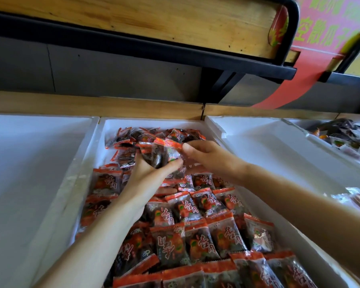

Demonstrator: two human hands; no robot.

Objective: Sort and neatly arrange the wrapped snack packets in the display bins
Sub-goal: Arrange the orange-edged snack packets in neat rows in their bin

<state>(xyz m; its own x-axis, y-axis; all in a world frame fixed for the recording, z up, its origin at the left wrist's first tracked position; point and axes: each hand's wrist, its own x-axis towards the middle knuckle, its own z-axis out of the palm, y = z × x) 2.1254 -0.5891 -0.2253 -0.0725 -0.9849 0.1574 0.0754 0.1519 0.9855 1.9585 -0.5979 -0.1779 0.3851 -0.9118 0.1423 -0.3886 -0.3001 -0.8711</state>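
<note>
A white foam bin [87, 154] in the middle holds many red-and-clear snack packets [197, 244] with dark fruit inside, laid in overlapping rows near me and piled loosely at the far end [137, 136]. My left hand [148, 173] is raised over the bin, palm up, and grips a small bunch of packets [162, 154]. My right hand [208, 156] reaches in from the right and pinches the red top edge of one packet in that bunch.
An empty white foam bin [29, 163] lies to the left. Another white bin [279, 154] on the right has a few packets at its right side. A farther bin [345, 134] holds dark mixed packets. A wooden shelf [154, 23] overhangs the back.
</note>
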